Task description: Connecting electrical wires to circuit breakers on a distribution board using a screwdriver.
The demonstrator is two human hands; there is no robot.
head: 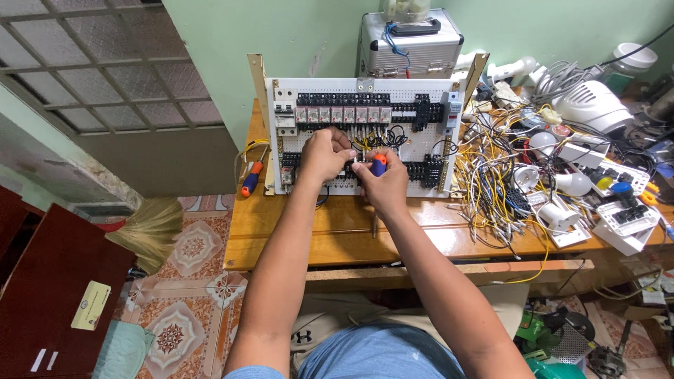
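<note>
A white perforated panel (421, 144) stands upright on a wooden table (337, 235), fitted with a row of relays (340, 114), black terminal blocks and thin wires. My left hand (324, 153) presses against the panel's middle, fingers curled around wires there. My right hand (382, 181) grips a screwdriver with a blue and orange handle (378, 165), its tip pointed at the panel beside my left hand's fingers. Both hands touch near the panel's centre.
A second blue and orange screwdriver (250, 180) lies at the panel's left. A tangle of wires (491, 189), bulbs, white sockets and switches cover the table's right side. A metal case (413, 43) stands behind the panel. A broom (151, 228) and dark cabinet (49, 295) stand at the left.
</note>
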